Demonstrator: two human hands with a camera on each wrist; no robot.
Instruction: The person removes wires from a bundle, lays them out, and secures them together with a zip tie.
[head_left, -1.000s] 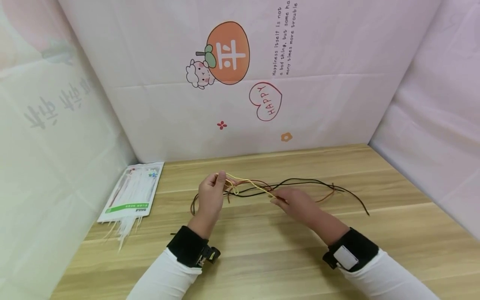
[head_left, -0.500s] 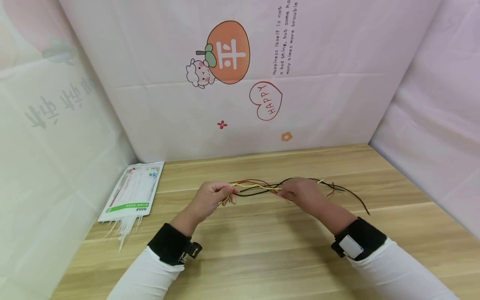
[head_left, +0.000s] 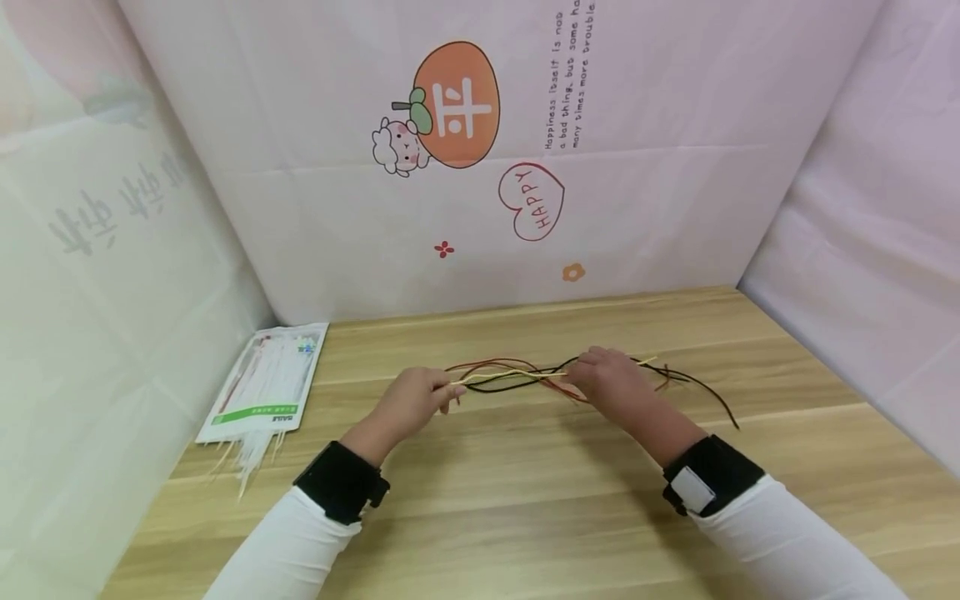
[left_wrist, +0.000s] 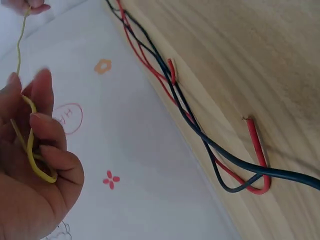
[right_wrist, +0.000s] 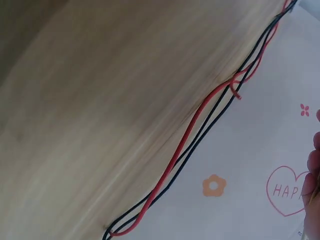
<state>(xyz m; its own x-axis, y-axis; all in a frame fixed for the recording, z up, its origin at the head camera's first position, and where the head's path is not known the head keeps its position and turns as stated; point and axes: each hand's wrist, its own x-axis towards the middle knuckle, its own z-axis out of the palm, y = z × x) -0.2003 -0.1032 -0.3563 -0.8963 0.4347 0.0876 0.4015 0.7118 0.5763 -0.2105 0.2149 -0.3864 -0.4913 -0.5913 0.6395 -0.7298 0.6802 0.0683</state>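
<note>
A thin yellow wire (head_left: 510, 373) runs between my two hands above the table. My left hand (head_left: 405, 404) pinches its left part between thumb and fingers; in the left wrist view a loop of the yellow wire (left_wrist: 32, 150) lies in the curled palm. Farther right, my right hand (head_left: 609, 383) grips the other part, and a short yellow end sticks out past it. Behind and below lie black wires (left_wrist: 240, 162) and red wires (left_wrist: 257, 145), loosely crossed on the tabletop. In the right wrist view only the edge of the right hand (right_wrist: 313, 175) shows.
A clear-fronted packet (head_left: 262, 375) with a green band lies at the table's left, white strips (head_left: 251, 454) spilling from its lower end. White printed sheets (head_left: 660, 208) stand behind and at both sides of the wooden table (head_left: 495, 517).
My left hand has moved left and turned, and my right hand has shifted slightly right and up. The yellow wire now stretches flatter between them, its end showing beyond the right hand.
</note>
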